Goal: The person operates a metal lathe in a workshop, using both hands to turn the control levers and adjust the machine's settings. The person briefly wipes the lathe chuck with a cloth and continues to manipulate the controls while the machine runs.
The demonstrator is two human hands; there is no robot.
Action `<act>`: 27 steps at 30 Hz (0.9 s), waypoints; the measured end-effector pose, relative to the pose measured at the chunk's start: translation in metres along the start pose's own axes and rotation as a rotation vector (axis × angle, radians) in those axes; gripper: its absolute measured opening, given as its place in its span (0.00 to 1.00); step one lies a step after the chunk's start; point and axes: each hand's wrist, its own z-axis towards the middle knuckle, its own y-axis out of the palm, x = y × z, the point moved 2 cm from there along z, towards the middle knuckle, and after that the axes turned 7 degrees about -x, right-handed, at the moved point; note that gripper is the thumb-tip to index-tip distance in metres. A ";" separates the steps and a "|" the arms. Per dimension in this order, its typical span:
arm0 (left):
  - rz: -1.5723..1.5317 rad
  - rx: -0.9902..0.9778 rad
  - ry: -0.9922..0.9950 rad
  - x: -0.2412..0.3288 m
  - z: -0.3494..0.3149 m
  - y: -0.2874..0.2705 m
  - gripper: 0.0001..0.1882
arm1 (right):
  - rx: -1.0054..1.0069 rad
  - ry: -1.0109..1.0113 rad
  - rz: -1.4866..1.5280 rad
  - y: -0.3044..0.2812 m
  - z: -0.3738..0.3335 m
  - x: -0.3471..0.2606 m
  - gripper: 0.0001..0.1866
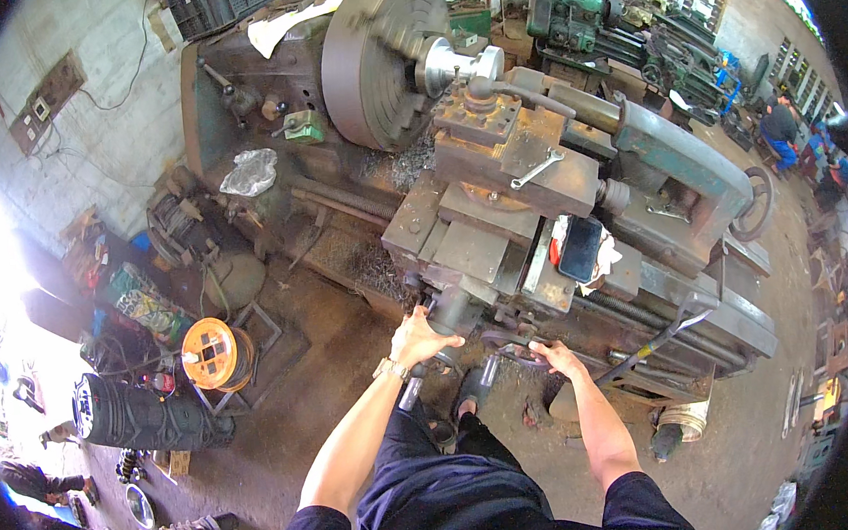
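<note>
My left hand (422,340), with a watch at the wrist, is at the front of a large metal lathe's carriage (472,246). Its fingers curl at a small crank handle (433,304) beside a round dial, while the thumb sticks out to the right. Lower and further right, my right hand (558,356) closes on the rim of a handwheel (512,349). Behind the carriage, the big round chuck (368,65) has blurred jaws and bears a shiny stepped metal workpiece (448,67). The tool post (479,111) stands close to that workpiece.
A wrench (538,168) and a phone (580,250) on a white cloth rest on the lathe. Metal chips (375,269) lie below the chuck. An orange cable spool (214,354) stands left, near a black cylinder (147,411). Other people (780,127) are far right and lower left.
</note>
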 end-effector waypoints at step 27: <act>-0.024 0.013 -0.002 0.000 -0.001 0.000 0.59 | -0.035 0.253 -0.196 0.008 -0.021 -0.076 0.58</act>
